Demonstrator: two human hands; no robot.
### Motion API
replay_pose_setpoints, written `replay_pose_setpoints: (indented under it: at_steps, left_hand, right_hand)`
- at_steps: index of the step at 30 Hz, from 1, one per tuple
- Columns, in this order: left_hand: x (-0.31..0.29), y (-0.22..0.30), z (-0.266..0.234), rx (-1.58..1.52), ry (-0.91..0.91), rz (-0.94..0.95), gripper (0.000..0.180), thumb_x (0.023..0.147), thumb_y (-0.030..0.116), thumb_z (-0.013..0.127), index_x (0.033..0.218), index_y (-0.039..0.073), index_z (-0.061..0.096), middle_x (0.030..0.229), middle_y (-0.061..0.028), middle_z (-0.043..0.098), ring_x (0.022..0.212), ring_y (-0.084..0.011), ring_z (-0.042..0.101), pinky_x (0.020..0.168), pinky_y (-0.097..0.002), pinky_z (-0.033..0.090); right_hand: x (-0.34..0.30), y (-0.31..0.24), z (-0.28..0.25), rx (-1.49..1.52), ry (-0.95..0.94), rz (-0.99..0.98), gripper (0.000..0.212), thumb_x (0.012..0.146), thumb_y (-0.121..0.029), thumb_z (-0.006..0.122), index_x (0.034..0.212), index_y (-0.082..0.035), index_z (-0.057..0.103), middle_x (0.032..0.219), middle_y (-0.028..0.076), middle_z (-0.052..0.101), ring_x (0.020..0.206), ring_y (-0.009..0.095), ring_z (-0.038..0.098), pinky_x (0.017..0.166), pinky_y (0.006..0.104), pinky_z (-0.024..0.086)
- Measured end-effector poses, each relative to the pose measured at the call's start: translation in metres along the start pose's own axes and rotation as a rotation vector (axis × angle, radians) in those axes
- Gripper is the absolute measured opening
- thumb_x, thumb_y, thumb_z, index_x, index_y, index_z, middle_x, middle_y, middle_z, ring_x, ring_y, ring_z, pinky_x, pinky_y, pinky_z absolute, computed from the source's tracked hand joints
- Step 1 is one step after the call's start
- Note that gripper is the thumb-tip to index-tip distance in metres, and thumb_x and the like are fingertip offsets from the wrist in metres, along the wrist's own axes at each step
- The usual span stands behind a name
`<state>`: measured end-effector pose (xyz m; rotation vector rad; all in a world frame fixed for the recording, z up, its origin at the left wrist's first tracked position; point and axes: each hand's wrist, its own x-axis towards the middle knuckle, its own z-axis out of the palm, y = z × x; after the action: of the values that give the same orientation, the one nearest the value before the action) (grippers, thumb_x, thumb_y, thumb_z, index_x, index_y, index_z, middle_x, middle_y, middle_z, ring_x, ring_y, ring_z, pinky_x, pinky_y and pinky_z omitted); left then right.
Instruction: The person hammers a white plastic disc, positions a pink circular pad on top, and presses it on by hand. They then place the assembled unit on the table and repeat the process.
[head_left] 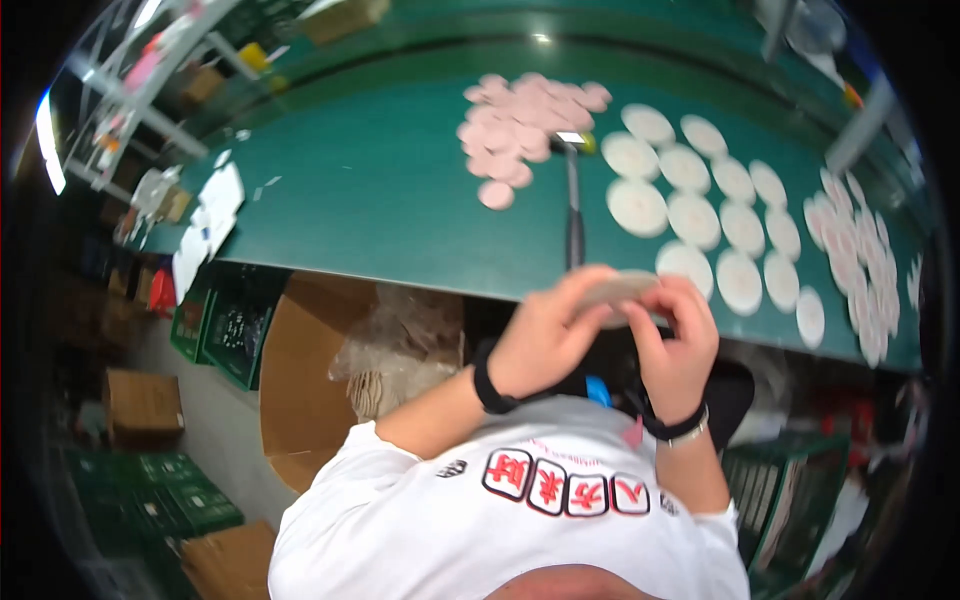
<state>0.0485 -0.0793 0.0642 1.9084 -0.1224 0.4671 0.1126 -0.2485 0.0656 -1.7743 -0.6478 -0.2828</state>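
A pale round disc [618, 288] is held just past the near edge of the green table, between my two hands. My left hand [545, 335] pinches its left side with thumb and fingers. Curled fingers of my right hand [677, 335] grip the right side, the thumb near its underside. Beyond the hands lies a hammer [574, 190] with a dark handle, its head pointing away from me. To its right, larger white discs [692, 218] are laid out in loose rows. Small pink discs [520, 125] form a heap left of the hammer head.
More pale discs [855, 260] overlap in a pile at the table's right end. White sheets [212, 225] lie at the left end of the green table [370, 190]. Below stand an open cardboard box [305, 370] with clear plastic and green crates [240, 335].
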Motion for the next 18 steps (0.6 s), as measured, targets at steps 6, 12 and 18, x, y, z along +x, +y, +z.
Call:
replay_pose_setpoints:
  at_steps: [6,12,18]
  left_hand:
    - [0.003,-0.013,-0.001,-0.12,0.022,0.101,0.039,0.093,-0.006,0.064,0.131,0.004,0.062,0.118,-0.0152,0.069,0.093,-0.0258,0.071,0.081,-0.0316,0.056]
    - [0.005,-0.001,0.009,0.049,-0.008,0.352,0.045,0.088,-0.013,0.067,0.13,0.004,0.063,0.115,-0.0127,0.062,0.093,-0.0201,0.067,0.08,-0.0267,0.055]
    - [-0.002,0.007,0.024,-0.256,0.064,0.205,0.039,0.085,-0.017,0.068,0.12,0.001,0.065,0.106,-0.0113,0.062,0.093,-0.0195,0.068,0.079,-0.0274,0.056]
  right_hand:
    - [-0.003,0.004,0.0,-0.076,0.063,-0.257,0.021,0.08,0.005,0.08,0.096,0.002,0.067,0.113,0.015,0.068,0.092,0.023,0.067,0.081,0.0296,0.054]
    - [-0.018,0.008,-0.016,0.119,0.162,-0.278,0.023,0.077,0.01,0.079,0.095,0.001,0.069,0.112,0.015,0.07,0.091,0.026,0.068,0.076,0.0321,0.057]
    - [-0.025,0.003,-0.035,0.069,0.108,-0.399,0.025,0.077,0.01,0.081,0.096,0.001,0.068,0.115,0.019,0.068,0.097,0.026,0.067,0.077,0.0312,0.056]
